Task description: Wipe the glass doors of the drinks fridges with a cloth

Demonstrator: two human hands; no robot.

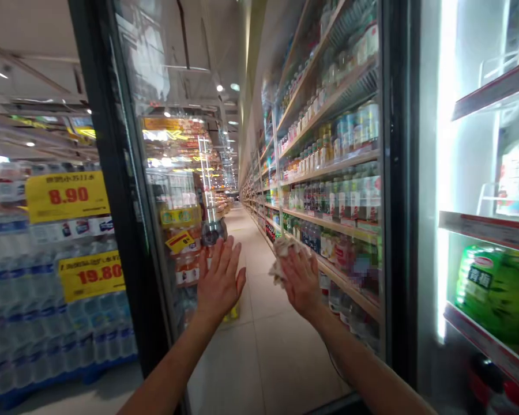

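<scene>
In the head view a glass cooler door (pixel 259 357) with a black frame fills the middle, swung out from a lit cooler. My left hand (pixel 218 282) lies flat toward the glass, fingers stretched out and slightly apart, with nothing in it. A crumpled off-white cloth (pixel 281 270) is under my right hand (pixel 301 283), which holds it against the pane. The cloth shows above and left of the fingers, while the palm hides the rest. Both arms reach forward from the bottom edge.
Shelves of bottled drinks (pixel 328 196) appear in the glass. At right, the lit cooler holds a green drink pack (pixel 493 288) on a shelf edge (pixel 488 230). Left stand stacked water bottles (pixel 34 328) with yellow price signs (pixel 67 196). A tiled aisle shows through the pane.
</scene>
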